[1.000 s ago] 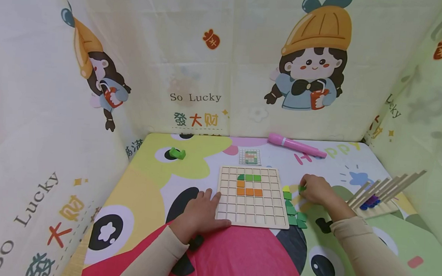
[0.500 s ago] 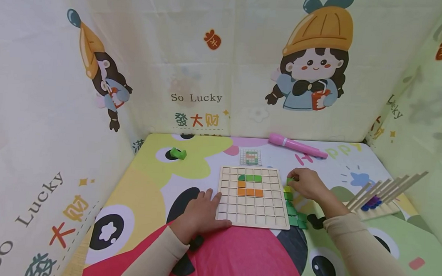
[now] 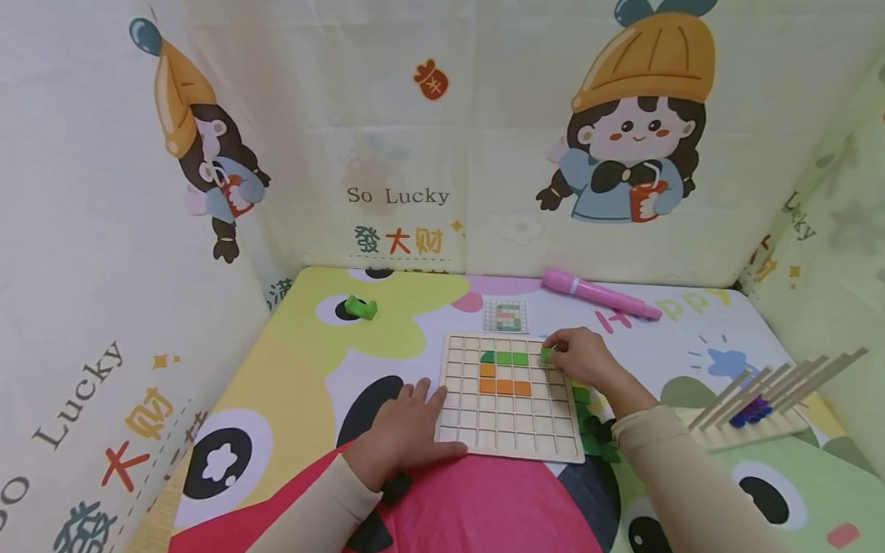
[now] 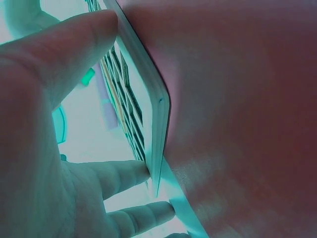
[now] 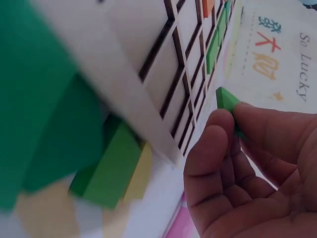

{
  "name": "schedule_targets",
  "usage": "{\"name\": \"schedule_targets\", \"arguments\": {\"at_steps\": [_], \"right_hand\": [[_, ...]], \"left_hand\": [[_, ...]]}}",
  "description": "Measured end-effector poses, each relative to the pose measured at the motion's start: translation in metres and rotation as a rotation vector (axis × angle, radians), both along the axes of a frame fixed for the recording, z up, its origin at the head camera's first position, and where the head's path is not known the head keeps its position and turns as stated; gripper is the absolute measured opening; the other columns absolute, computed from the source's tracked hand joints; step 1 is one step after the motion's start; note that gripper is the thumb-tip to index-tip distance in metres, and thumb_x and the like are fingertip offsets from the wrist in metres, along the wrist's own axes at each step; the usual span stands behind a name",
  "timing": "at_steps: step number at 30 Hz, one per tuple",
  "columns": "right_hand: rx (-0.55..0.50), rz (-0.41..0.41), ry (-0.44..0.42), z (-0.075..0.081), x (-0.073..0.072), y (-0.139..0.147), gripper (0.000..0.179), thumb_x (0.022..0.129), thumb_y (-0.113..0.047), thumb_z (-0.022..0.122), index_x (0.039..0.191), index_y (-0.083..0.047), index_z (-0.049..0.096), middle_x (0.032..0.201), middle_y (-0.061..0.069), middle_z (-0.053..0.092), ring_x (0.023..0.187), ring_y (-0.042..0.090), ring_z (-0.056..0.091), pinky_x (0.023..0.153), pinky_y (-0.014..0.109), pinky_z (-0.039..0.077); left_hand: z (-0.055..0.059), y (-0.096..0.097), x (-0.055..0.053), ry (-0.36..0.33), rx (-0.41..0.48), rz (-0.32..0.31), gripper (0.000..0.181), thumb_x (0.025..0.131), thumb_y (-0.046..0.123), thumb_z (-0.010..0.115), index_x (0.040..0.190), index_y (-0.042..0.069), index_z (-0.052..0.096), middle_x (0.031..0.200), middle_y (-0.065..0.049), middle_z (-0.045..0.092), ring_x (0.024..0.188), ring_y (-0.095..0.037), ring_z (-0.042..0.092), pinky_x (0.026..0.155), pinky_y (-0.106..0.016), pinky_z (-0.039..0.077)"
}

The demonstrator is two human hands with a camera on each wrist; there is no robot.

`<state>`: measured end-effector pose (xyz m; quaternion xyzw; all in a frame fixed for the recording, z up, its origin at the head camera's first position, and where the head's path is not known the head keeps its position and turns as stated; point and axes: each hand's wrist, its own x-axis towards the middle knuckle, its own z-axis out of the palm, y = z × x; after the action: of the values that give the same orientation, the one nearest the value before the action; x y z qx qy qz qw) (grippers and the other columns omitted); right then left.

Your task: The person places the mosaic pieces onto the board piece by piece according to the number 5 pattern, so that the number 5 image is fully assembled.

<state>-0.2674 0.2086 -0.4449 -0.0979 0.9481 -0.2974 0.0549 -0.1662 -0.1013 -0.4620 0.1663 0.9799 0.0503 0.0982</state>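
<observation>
A pale wooden grid board (image 3: 510, 418) lies in the middle of the head view. Several tiles sit in its cells: a dark green one with a rounded corner (image 3: 487, 357), light green squares (image 3: 512, 359) and orange squares (image 3: 505, 387). My left hand (image 3: 403, 429) touches the board's near left corner, thumb at the front edge and straight, spread fingers at the left side. Above the board's far right part, my right hand (image 3: 587, 355) pinches a green tile (image 5: 226, 99) between thumb and fingertips. In the right wrist view the tile is tilted and clear of the cells.
Loose green tiles (image 3: 592, 439) lie along the board's right side, partly hidden by the right arm; a yellow tile (image 5: 138, 173) is among them. A pattern card (image 3: 506, 316), a pink marker (image 3: 599, 294), a green piece (image 3: 361, 307) and a peg stand (image 3: 754, 418) surround the board.
My right hand has moved left with the green tile, from the table right of the board to over its far right part. The left hand stays at the corner.
</observation>
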Motion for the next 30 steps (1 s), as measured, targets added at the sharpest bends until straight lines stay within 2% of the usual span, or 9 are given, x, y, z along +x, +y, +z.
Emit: {"name": "schedule_targets", "arguments": {"at_steps": [5, 11, 17, 24, 30], "right_hand": [[-0.005, -0.008, -0.038, -0.004, -0.012, -0.008, 0.018, 0.096, -0.013, 0.065, 0.110, -0.003, 0.072, 0.096, 0.009, 0.073, 0.084, 0.020, 0.065, 0.083, 0.040, 0.052], [0.003, 0.008, -0.055, -0.003, -0.015, -0.011, 0.015, 0.097, -0.011, 0.067, 0.105, -0.001, 0.074, 0.090, 0.007, 0.072, 0.076, 0.017, 0.064, 0.078, 0.038, 0.053], [0.028, 0.036, -0.047, -0.005, -0.016, -0.012, 0.013, 0.096, -0.011, 0.068, 0.103, -0.002, 0.075, 0.094, 0.009, 0.073, 0.082, 0.020, 0.063, 0.077, 0.038, 0.053], [0.092, 0.065, -0.017, -0.005, -0.020, -0.015, 0.011, 0.095, -0.011, 0.068, 0.101, -0.004, 0.075, 0.099, 0.012, 0.075, 0.092, 0.027, 0.066, 0.088, 0.048, 0.054], [0.161, 0.076, 0.017, -0.006, -0.021, -0.018, 0.012, 0.096, -0.010, 0.068, 0.102, -0.005, 0.077, 0.099, 0.011, 0.076, 0.096, 0.030, 0.068, 0.093, 0.050, 0.054]], "left_hand": [[-0.001, 0.001, -0.001, 0.014, -0.008, -0.008, 0.099, 0.082, 0.071, 0.069, 0.158, 0.014, 0.043, 0.160, -0.013, 0.042, 0.142, -0.037, 0.043, 0.101, -0.052, 0.054], [-0.003, 0.001, -0.001, 0.035, -0.024, -0.012, 0.100, 0.081, 0.073, 0.068, 0.158, 0.015, 0.044, 0.160, -0.012, 0.043, 0.141, -0.037, 0.044, 0.102, -0.052, 0.053], [-0.002, 0.001, -0.001, 0.028, -0.021, -0.005, 0.100, 0.080, 0.072, 0.070, 0.158, 0.015, 0.044, 0.160, -0.013, 0.043, 0.141, -0.037, 0.044, 0.102, -0.053, 0.054], [-0.001, 0.001, 0.000, 0.021, -0.020, -0.003, 0.100, 0.080, 0.073, 0.069, 0.158, 0.015, 0.044, 0.160, -0.013, 0.043, 0.142, -0.038, 0.044, 0.103, -0.053, 0.053], [-0.002, 0.001, -0.001, 0.023, -0.023, -0.004, 0.101, 0.080, 0.073, 0.069, 0.158, 0.015, 0.044, 0.160, -0.013, 0.043, 0.142, -0.037, 0.044, 0.102, -0.053, 0.054]]}}
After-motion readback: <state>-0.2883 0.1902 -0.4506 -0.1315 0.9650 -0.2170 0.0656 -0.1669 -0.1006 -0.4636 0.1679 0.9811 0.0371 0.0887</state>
